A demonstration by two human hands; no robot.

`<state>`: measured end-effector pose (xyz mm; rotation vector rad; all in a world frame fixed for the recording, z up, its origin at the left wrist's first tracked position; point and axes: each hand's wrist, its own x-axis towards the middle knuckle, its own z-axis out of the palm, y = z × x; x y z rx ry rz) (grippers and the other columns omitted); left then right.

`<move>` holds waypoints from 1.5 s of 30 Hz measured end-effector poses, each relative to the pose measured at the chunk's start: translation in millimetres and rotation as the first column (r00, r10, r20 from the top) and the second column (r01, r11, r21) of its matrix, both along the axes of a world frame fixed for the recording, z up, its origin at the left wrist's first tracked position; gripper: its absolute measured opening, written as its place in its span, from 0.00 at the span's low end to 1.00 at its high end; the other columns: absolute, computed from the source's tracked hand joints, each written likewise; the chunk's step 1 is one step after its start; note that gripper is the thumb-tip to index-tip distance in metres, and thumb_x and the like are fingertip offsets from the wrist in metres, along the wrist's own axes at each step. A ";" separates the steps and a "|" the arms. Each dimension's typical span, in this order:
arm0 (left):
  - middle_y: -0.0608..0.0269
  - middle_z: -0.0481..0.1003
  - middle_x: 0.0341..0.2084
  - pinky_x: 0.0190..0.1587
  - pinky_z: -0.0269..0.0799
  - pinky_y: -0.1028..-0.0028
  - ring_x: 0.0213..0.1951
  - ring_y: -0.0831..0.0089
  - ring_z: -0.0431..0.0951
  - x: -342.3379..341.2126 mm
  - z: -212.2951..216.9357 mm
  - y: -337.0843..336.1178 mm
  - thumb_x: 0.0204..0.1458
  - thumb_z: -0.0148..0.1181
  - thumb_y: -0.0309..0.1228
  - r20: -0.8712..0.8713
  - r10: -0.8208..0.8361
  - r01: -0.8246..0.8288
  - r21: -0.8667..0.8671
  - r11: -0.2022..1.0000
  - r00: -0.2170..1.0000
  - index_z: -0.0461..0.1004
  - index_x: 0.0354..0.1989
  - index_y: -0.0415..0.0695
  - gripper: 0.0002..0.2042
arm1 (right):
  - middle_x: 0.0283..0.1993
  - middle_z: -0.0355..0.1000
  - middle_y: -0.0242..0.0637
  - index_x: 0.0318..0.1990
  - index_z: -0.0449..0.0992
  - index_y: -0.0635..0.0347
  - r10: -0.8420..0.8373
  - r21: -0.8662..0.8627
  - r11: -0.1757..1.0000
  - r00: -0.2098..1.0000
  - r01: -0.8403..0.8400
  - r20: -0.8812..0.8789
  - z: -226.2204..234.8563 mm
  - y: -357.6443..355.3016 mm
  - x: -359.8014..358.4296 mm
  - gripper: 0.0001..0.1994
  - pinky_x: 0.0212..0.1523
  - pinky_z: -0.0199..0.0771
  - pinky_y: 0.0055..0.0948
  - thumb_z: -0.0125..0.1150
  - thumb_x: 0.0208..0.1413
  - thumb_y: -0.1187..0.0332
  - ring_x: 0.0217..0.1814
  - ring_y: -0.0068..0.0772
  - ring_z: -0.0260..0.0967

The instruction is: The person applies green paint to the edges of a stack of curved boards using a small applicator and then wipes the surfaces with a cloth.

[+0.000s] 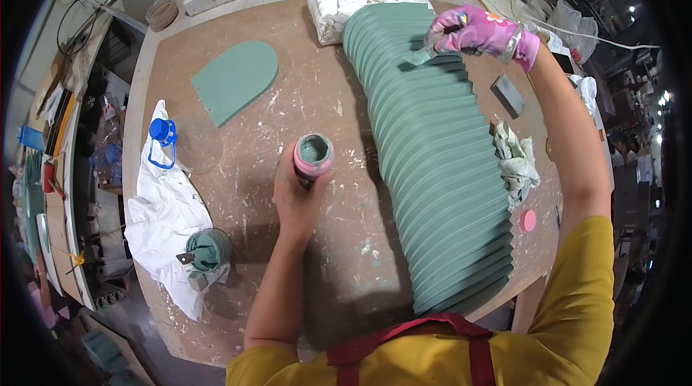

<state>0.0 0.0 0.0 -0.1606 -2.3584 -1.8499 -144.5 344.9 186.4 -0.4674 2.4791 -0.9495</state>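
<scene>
My left hand (294,191), bare, is wrapped round a small pink-rimmed jar (315,157) with green paint inside, above the middle of the table. In a pink flowered glove, my right hand (465,31) grips a flat paintbrush (422,55). The brush head is at the far part of a long row of overlapping green arched panels (440,148); I cannot tell whether it touches them. At the row's far end is a white block (328,11), partly hidden. One single green panel (239,82) lies apart, further left.
A paint-smeared tub (209,250) with a tool across it stands on a white cloth (162,202) at left, near a blue cap with a handle (163,134). Right of the panels lie a grey sanding block (509,95), a crumpled rag (515,162) and a pink lid (528,221).
</scene>
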 end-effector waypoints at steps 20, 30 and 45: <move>0.51 0.73 0.46 0.53 0.67 0.66 0.49 0.58 0.74 -0.7 16.2 -4.4 0.42 0.68 0.24 0.032 0.011 -0.007 -0.116 0.993 0.999 0.65 0.55 0.38 0.29 | 0.37 0.74 0.40 0.47 0.73 0.58 0.160 0.351 0.936 0.899 -0.008 -0.409 -17.4 -22.6 69.1 0.14 0.40 0.73 0.35 0.59 0.52 0.73 0.37 0.43 0.73; 0.52 0.73 0.45 0.53 0.68 0.67 0.49 0.60 0.75 1.4 11.3 -2.0 0.42 0.68 0.23 -0.001 -0.001 0.001 -0.054 0.999 1.000 0.65 0.56 0.38 0.29 | 0.36 0.72 0.36 0.55 0.69 0.57 0.311 0.497 0.867 0.762 0.016 -0.567 -30.1 -13.3 78.4 0.24 0.34 0.72 0.34 0.56 0.47 0.81 0.34 0.40 0.73; 0.50 0.73 0.47 0.51 0.70 0.64 0.49 0.56 0.75 0.2 -2.6 -1.6 0.42 0.70 0.25 -0.076 0.006 -0.013 -0.087 0.996 0.997 0.64 0.56 0.40 0.31 | 0.21 0.68 0.27 0.35 0.78 0.62 -0.198 -0.039 0.978 0.970 0.206 0.143 -24.3 -4.4 15.2 0.09 0.23 0.64 0.20 0.57 0.56 0.65 0.22 0.17 0.64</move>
